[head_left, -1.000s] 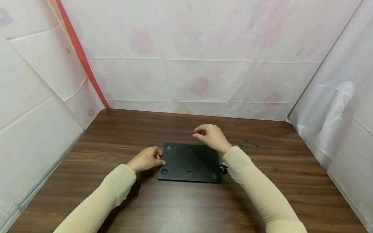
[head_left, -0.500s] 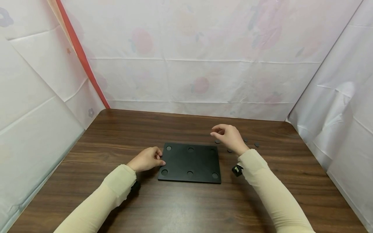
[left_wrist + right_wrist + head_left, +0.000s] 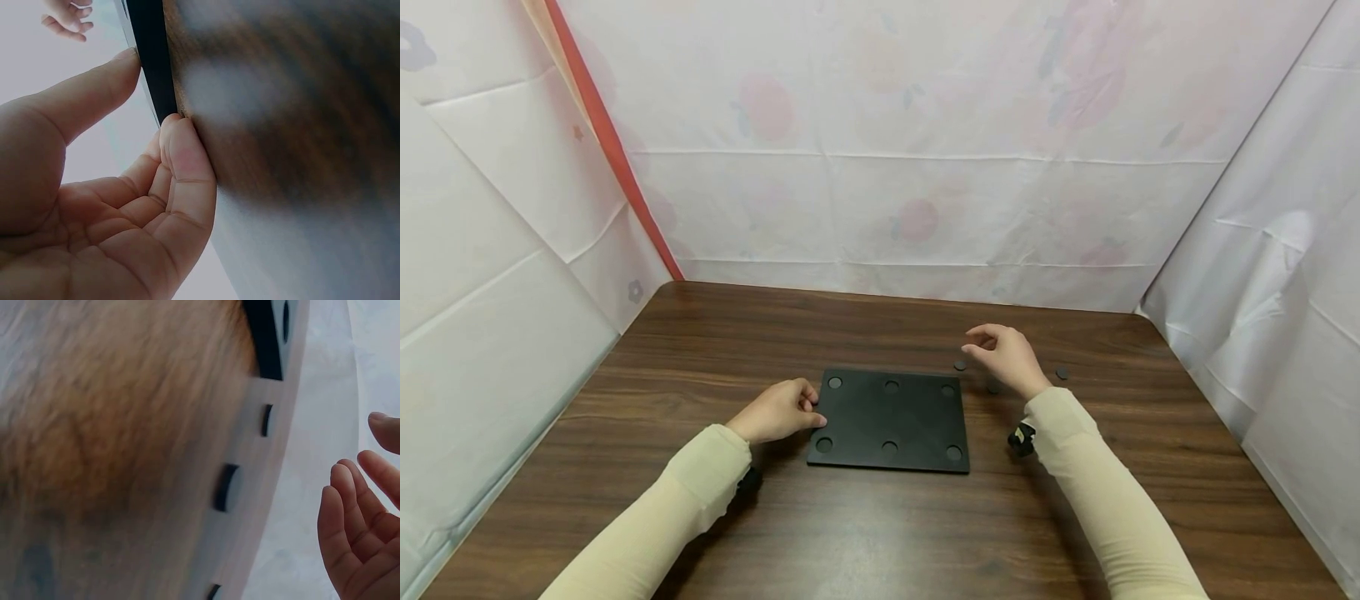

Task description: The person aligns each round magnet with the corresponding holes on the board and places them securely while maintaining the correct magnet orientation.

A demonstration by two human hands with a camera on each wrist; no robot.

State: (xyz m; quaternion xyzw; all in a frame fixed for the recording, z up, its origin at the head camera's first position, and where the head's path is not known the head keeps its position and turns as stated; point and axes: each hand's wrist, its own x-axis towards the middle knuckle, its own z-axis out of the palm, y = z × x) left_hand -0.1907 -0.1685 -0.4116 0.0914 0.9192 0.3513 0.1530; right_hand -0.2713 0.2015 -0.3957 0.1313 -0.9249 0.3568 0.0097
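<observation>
Head view: on the brown wood-grain worktop lies a flat black rectangular board with six round recesses. The left hand grips the board's left edge; the right hand hovers beyond its far right corner, near three small black round discs. Left wrist view: thumb and curled fingertips meet the board's edge. Right wrist view: right thumb and fingers stand apart, ungripping.

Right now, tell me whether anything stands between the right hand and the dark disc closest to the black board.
Nothing visible does: only air separates the right hand from that dark disc. The black board lies outside that gap.
</observation>
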